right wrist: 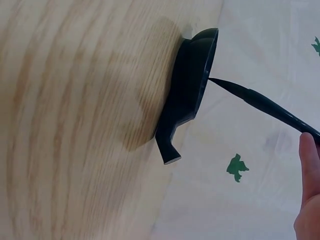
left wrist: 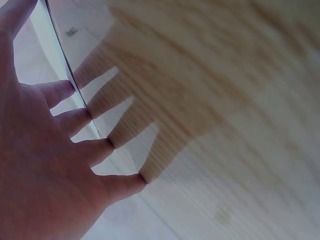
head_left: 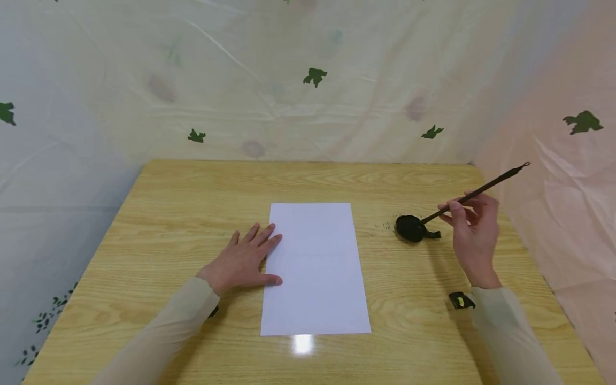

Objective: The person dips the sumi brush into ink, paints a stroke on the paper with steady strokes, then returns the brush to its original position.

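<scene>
A sheet of white paper (head_left: 315, 267) lies on the wooden table. My left hand (head_left: 245, 259) rests with spread fingers on the paper's left edge; in the left wrist view, the fingertips (left wrist: 142, 179) press down along that edge. Between thumb and fingers, my right hand (head_left: 474, 230) holds a dark ink brush (head_left: 481, 191), slanted with its looped end up to the right. The brush tip (right wrist: 222, 84) meets the rim of a small black ink dish (right wrist: 190, 80) in the right wrist view. That dish has a short bent handle and stands right of the paper.
Small dark specks (head_left: 386, 226) dot the tabletop (head_left: 202, 187) just left of the dish. A pale curtain (head_left: 269, 96) with green bird-like shapes hangs behind the table, and a pinkish one (head_left: 568, 203) hangs at the right. Light reflects below the paper.
</scene>
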The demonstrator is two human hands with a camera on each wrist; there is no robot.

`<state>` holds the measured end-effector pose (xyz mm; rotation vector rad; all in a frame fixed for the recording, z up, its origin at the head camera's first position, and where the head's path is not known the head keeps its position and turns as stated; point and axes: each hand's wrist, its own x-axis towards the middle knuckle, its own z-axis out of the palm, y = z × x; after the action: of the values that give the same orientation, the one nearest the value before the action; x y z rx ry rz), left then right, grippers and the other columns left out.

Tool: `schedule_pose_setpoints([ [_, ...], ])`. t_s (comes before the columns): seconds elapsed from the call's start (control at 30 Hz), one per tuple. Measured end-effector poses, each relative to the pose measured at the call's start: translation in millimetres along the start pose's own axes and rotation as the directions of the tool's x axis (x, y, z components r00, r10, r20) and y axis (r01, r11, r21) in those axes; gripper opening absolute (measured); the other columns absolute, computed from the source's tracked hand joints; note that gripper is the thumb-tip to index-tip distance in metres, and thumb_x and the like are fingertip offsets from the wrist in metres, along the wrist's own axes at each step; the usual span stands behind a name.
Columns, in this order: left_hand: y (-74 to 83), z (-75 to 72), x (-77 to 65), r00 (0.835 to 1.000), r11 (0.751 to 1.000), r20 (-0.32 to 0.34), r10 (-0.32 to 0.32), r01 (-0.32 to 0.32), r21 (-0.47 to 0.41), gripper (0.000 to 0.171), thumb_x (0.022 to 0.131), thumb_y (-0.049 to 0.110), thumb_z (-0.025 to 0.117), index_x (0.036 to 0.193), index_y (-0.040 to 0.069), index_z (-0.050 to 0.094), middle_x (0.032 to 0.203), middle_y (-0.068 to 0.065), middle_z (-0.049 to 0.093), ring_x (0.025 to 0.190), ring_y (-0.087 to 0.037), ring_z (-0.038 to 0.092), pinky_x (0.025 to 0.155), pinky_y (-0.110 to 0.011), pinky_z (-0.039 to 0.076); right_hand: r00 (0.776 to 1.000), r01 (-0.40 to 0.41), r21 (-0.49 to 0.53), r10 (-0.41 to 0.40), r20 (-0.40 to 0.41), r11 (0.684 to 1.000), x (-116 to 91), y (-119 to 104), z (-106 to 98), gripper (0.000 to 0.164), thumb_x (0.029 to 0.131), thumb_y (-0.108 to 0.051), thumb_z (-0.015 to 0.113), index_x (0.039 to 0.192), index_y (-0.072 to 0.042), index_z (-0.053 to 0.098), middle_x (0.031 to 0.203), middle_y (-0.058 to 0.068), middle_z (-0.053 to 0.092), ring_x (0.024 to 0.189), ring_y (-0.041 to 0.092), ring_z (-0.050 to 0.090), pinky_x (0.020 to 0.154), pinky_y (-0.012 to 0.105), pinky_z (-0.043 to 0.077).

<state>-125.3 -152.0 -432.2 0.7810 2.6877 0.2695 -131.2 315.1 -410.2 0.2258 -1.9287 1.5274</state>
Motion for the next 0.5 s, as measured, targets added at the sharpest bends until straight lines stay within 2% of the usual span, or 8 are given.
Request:
schedule_pose_setpoints([
  [0.07,0.1,0.0,-0.1,1.000,1.000,0.002,-0.003,0.003,-0.005,0.102,0.089,0.071,0.066,0.165,0.015,0.029,0.173,-0.010,0.012,0.157,-0.043,0.009,0.117,-0.074,0.015,1.000,-0.011,0.007,0.011,0.003,1.000,0.1,1.5,0.0,0.035,0.102,0.002,0.058,0.136,0.002,0.048,0.106,0.007,0.062,0.091,0.013,0.073,0.082,0.023,0.058],
  [0.33,-0.6,0.8,0.0,1.000,1.000,0.008,-0.009,0.009,0.000,0.102,0.088,0.072,0.065,0.165,0.016,0.028,0.174,-0.009,0.011,0.157,-0.042,0.008,0.117,-0.073,0.014,0.999,-0.040,-0.129,0.042,0.016,0.991,-0.2,3.4,0.4,0.036,0.104,-0.004,0.058,0.138,-0.001,0.047,0.107,0.000,0.060,0.093,0.007,0.072,0.082,0.020,0.057],
  [0.5,-1.2,1.2,0.1,1.000,1.000,0.009,-0.007,0.007,-0.003,0.103,0.088,0.073,0.065,0.165,0.016,0.028,0.174,-0.009,0.011,0.157,-0.042,0.008,0.117,-0.073,0.014,0.999,-0.033,-0.166,0.037,0.022,0.986,-0.7,4.1,1.1,0.034,0.105,-0.005,0.057,0.138,0.000,0.047,0.107,-0.001,0.060,0.093,0.006,0.072,0.083,0.019,0.057],
])
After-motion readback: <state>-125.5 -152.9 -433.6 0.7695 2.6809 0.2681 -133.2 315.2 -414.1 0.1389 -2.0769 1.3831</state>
